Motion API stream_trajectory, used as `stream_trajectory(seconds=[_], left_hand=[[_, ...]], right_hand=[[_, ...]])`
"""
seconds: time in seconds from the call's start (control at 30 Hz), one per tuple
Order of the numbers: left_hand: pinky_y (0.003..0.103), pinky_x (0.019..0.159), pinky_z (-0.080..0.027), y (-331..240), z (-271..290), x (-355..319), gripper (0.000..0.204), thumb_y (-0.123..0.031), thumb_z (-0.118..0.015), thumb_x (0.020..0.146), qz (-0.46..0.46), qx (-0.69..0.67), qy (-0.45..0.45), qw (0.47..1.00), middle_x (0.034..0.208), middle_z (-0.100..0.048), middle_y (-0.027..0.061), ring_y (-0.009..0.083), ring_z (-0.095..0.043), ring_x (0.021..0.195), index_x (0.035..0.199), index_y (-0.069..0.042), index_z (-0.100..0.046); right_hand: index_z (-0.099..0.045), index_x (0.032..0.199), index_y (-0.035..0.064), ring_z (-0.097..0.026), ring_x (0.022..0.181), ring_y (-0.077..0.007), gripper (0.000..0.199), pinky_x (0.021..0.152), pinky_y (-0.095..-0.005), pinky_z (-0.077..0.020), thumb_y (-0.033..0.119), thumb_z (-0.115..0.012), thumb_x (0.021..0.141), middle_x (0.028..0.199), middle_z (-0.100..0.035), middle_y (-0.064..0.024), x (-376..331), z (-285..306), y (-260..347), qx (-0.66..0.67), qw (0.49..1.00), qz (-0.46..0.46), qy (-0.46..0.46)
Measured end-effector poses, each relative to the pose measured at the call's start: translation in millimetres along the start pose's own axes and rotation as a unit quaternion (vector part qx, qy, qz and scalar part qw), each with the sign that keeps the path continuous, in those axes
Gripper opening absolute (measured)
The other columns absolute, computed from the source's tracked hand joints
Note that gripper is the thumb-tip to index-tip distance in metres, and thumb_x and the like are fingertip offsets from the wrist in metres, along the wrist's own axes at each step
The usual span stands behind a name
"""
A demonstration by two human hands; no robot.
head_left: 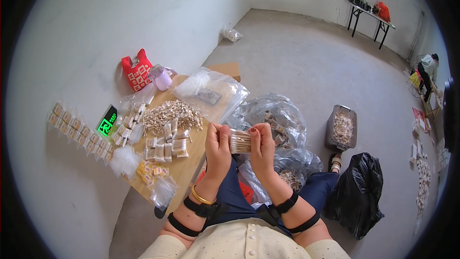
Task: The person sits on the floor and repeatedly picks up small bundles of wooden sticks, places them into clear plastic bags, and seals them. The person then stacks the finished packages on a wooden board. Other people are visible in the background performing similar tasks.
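Over my lap, a flat bundle of cotton swabs [240, 142] is held upright between both hands. My left hand [219, 147] grips its left edge, thumb on the near face. My right hand [262, 148] pinches the right edge the same way. Whether a clear bag wraps the bundle I cannot tell. To the left, a wooden table [181, 172] carries a heap of loose cotton swabs [173, 116] and several bundled swab packs [165, 149]. Small yellow-and-white cards [149, 171] and clear plastic bags [164, 190] lie near its front edge.
Large clear bags [275, 108] with swabs sit by my legs. A grey bin [329, 136] of swabs and a black bag [358, 194] stand right. A purple jug [162, 79] and red tote [136, 71] are at the table's back. Another person [426, 69] bends far right.
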State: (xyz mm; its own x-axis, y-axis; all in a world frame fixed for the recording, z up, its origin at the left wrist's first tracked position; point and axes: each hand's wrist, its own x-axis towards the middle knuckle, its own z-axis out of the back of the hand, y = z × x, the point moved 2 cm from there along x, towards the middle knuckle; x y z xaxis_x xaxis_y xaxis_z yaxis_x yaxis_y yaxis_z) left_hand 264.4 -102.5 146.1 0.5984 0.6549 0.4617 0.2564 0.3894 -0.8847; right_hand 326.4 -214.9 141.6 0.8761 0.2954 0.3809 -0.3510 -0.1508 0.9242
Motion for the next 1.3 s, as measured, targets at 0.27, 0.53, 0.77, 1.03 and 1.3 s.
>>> stream_trajectory(seconds=[0.27, 0.53, 0.77, 1.03, 1.3], left_hand=[[0.029, 0.044, -0.031, -7.8, 4.1, -6.9, 0.024, -0.021, -0.053, 0.100, -0.015, 0.123, 0.016, 0.992, 0.054, -0.043, 0.0049, 0.0112, -0.040, 0.044, 0.083, -0.004, -0.048], [0.029, 0.042, -0.027, -20.7, 5.2, -8.0, 0.030, -0.021, -0.057, 0.098, -0.004, 0.079, -0.006, 0.997, 0.052, -0.039, 0.0038, 0.0103, -0.036, 0.043, 0.076, -0.004, -0.047], [0.027, 0.044, -0.026, -23.5, 6.9, -4.5, 0.033, -0.021, -0.060, 0.097, -0.061, 0.131, -0.013, 0.989, 0.052, -0.037, -0.0003, 0.0065, -0.033, 0.048, 0.073, -0.004, -0.045], [0.028, 0.046, -0.030, -11.7, 5.6, -1.8, 0.036, -0.027, -0.059, 0.097, 0.016, 0.101, 0.091, 0.991, 0.054, -0.041, 0.0003, 0.0077, -0.036, 0.050, 0.074, -0.003, -0.047], [0.028, 0.048, -0.037, -19.5, -15.9, -4.4, 0.029, -0.024, -0.057, 0.099, 0.010, 0.070, 0.104, 0.992, 0.057, -0.048, 0.0000, 0.0089, -0.043, 0.052, 0.080, -0.002, -0.053]], right_hand=[[-0.056, 0.093, 0.0050, -0.040, 0.065, -0.0041, 0.028, 0.058, -0.0215, -0.0344, 0.029, -0.046, 0.104, 0.072, -0.048, 0.0036, 5.2, 1.3, -19.3, 0.100, 0.993, -0.050, -0.032], [-0.060, 0.088, 0.0034, -0.038, 0.065, -0.0068, 0.035, 0.058, -0.0244, -0.0339, 0.030, -0.044, 0.104, 0.069, -0.047, 0.0025, 6.8, 3.9, -27.1, 0.101, 0.991, -0.065, -0.058], [-0.059, 0.087, 0.0030, -0.040, 0.066, -0.0074, 0.034, 0.060, -0.0250, -0.0356, 0.030, -0.046, 0.104, 0.068, -0.047, 0.0022, 5.8, 9.0, -33.1, 0.088, 0.991, -0.085, -0.057], [-0.057, 0.086, 0.0032, -0.044, 0.067, -0.0074, 0.032, 0.061, -0.0256, -0.0383, 0.029, -0.047, 0.103, 0.071, -0.053, 0.0002, 4.1, 9.3, -38.6, 0.088, 0.990, -0.090, -0.065], [-0.056, 0.084, 0.0059, -0.045, 0.060, -0.0025, 0.034, 0.053, -0.0203, -0.0369, 0.033, -0.048, 0.103, 0.069, -0.053, 0.0031, 2.3, 10.0, -37.1, 0.211, 0.969, -0.109, -0.072]])
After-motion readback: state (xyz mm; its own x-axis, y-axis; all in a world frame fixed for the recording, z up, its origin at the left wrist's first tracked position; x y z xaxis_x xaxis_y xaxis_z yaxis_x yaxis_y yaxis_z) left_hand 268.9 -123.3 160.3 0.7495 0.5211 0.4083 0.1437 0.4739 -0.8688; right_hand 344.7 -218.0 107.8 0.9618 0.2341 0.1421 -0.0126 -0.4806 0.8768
